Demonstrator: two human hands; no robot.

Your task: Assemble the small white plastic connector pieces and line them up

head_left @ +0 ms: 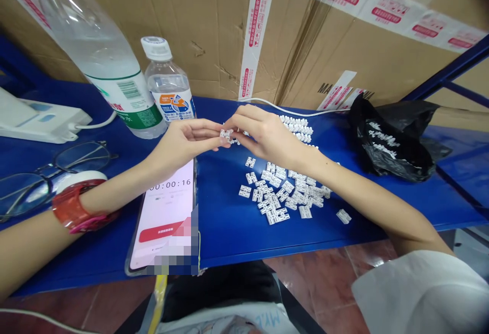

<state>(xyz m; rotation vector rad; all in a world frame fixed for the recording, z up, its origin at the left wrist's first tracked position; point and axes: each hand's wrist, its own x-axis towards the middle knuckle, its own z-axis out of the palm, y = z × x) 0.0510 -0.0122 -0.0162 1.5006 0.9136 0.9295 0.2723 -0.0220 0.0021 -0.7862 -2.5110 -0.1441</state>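
Observation:
A small white plastic piece with slots (pixel 225 134) is pinched between the thumb and fingers of my left hand (pixel 194 135). My right hand (pixel 263 133) meets it from the other side, its thumb and fingertips closed at the piece's right edge. Whether a second part sits between the right fingertips is hidden. Below my right wrist lies a loose pile of similar white slotted pieces (pixel 271 196). Behind that hand, small white knobbed parts (pixel 300 129) stand in rows, partly covered by it.
A phone (pixel 168 212) showing a timer lies under my left forearm. Behind stand a large bottle (pixel 110 69) and a smaller bottle (pixel 168 82). Glasses (pixel 57 171) and a power strip (pixel 42 120) are at left, a black plastic bag (pixel 393 140) at right, cardboard boxes (pixel 214 33) at back.

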